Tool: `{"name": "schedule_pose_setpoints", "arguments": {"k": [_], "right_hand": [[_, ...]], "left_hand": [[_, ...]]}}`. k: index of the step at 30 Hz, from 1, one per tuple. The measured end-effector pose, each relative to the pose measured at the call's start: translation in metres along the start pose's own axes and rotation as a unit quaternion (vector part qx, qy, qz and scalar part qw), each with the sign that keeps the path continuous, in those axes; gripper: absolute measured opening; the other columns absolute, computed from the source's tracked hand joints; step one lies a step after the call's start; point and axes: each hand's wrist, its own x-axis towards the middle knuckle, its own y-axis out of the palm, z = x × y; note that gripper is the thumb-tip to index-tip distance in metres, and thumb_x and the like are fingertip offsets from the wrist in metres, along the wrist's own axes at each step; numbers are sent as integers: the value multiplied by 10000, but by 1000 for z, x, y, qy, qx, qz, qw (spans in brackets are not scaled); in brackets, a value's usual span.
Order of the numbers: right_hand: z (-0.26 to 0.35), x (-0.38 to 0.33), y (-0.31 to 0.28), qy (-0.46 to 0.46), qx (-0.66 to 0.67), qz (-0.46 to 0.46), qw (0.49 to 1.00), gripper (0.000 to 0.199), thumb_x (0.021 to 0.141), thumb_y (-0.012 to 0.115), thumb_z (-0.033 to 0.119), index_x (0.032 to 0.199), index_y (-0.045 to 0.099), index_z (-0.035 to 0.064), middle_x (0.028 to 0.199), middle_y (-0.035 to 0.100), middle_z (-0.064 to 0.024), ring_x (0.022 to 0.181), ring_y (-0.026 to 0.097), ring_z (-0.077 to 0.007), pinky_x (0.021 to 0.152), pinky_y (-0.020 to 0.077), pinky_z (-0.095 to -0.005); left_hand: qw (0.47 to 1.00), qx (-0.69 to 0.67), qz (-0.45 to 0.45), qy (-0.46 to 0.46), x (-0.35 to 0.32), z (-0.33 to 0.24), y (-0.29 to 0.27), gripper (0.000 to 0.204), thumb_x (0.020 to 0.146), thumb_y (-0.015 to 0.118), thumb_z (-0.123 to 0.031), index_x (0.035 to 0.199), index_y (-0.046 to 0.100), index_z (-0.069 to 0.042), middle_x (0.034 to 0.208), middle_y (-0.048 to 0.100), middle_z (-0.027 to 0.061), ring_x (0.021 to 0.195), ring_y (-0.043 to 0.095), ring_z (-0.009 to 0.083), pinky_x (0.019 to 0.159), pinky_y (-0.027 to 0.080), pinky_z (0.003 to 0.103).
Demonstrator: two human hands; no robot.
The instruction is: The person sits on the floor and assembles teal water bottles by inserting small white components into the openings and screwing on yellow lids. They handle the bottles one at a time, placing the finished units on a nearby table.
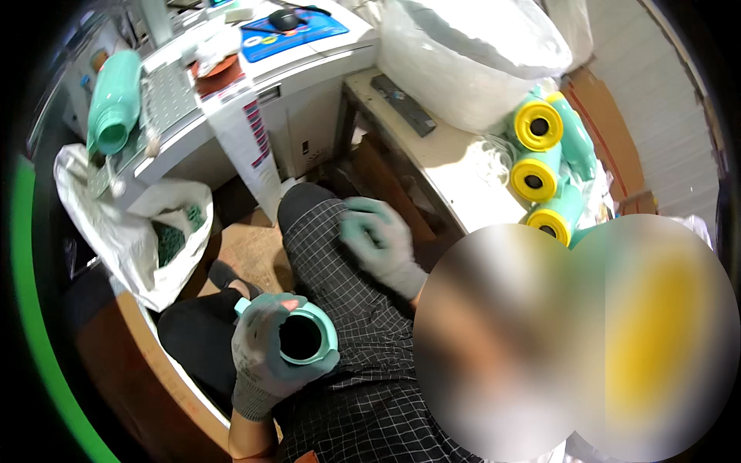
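Note:
My left hand (266, 347), in a grey glove with a teal coating, is closed around a teal hollow cylinder (330, 339). Its round dark mouth faces up, and a small tab sticks out at its far left side. Over my right thigh is my right hand (378, 243), gloved the same way. Its fingers are loosely curled with a gap between them, and nothing shows in them. Several teal cylinders with yellow end rings (534, 180) lie together on the bench at the right.
A teal bottle-shaped part (116, 104) lies on a perforated metal plate (171, 96) at far left. Below it hangs a white bag (139, 262) with green scraps. A large white bag (471, 77) and a grey bar (404, 106) rest on the bench (444, 166). Blurred patches hide the lower right.

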Motion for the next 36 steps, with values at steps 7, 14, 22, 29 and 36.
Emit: {"name": "schedule_pose_setpoints", "arguments": {"k": [7, 14, 22, 29, 36], "right_hand": [[-118, -51, -165, 311, -266, -245, 879, 296, 951, 704, 249, 1146, 691, 27, 1114, 696, -146, 869, 717, -278, 827, 560, -379], [-169, -47, -195, 400, -395, -181, 807, 320, 943, 662, 348, 1084, 713, 65, 1229, 640, -177, 1058, 663, -393, 917, 520, -474], [0, -16, -77, 298, 99, -44, 948, 116, 933, 711, 178, 975, 712, 70, 893, 686, -105, 835, 676, -297, 705, 546, -371], [81, 6, -25, -174, 14, 154, 972, 303, 746, 827, 233, 979, 699, 89, 1063, 691, -68, 948, 676, -276, 845, 530, -416], [105, 7, -17, -200, 23, 265, 943, 508, 833, 804, 451, 1168, 691, 86, 1253, 645, -88, 1140, 636, -285, 993, 477, -479]], "left_hand": [[995, -16, 39, 95, 24, 8, 15, 836, 607, 966, -217, 1310, 546, -45, 1122, 710, 136, 966, 719, 319, 836, 587, 439], [996, -21, 77, 37, 33, -10, 21, 789, 578, 973, -228, 1268, 616, -84, 1152, 718, 95, 1056, 683, 320, 897, 559, 437], [997, 50, 35, -44, 27, -7, 16, 1059, 631, 981, -290, 1491, 403, -66, 1222, 628, 154, 1172, 611, 342, 914, 543, 465], [987, 108, 60, 100, 35, -9, -4, 622, 674, 908, -286, 1213, 629, -152, 1126, 652, 92, 1011, 655, 343, 838, 568, 451], [991, 71, 60, 93, 26, 14, -19, 365, 618, 907, -327, 828, 701, -110, 975, 647, 62, 915, 615, 308, 771, 516, 438]]}}
